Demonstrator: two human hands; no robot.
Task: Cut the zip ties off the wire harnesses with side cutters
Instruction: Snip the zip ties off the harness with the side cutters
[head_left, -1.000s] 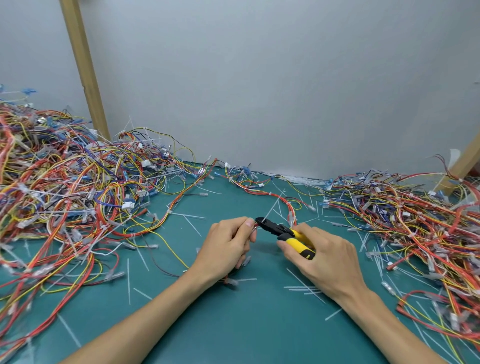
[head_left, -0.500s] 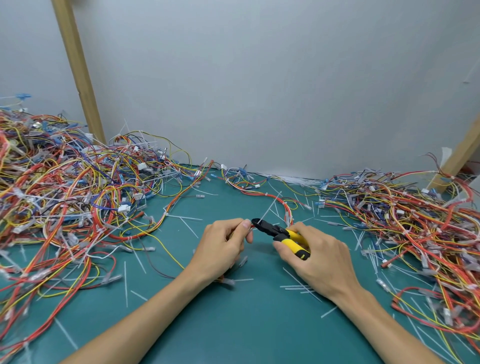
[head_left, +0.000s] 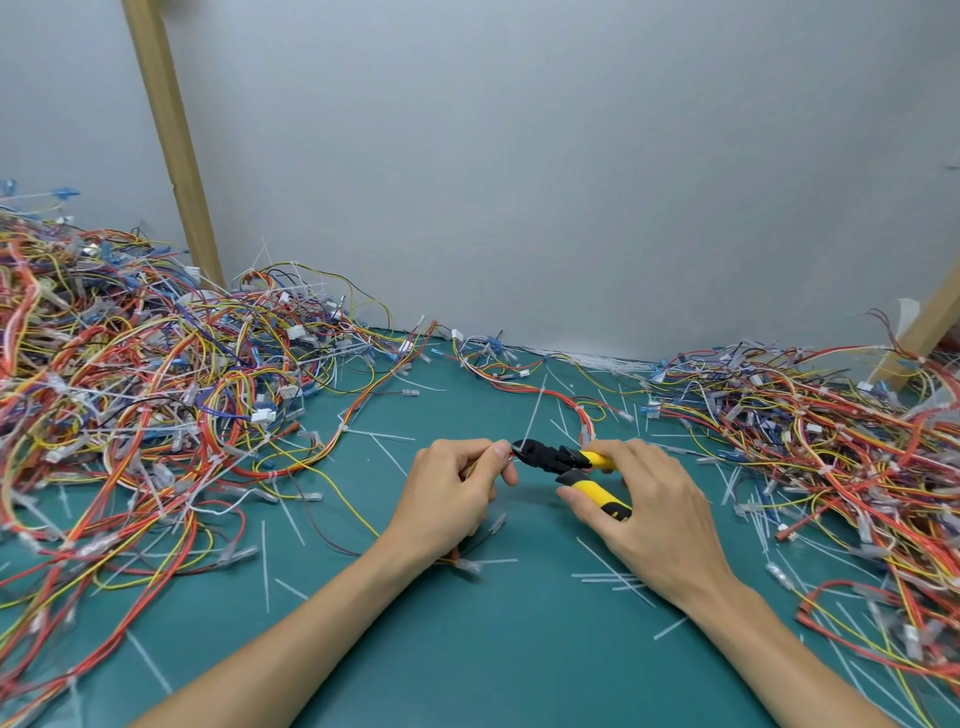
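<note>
Mid-table, between two wire piles: left hand (head_left: 451, 493) pinches a small wire harness (head_left: 464, 564), fingers curled. Right hand (head_left: 655, 514) grips yellow-handled side cutters (head_left: 566, 462), handles slightly apart, black nose at the left fingertips. Cut zip ties (head_left: 608, 577) litter the green table (head_left: 467, 654).

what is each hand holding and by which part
The right hand grips the side cutters by their yellow handles. The left hand pinches a wire harness between thumb and fingertips, right beside the cutter tip.
</note>
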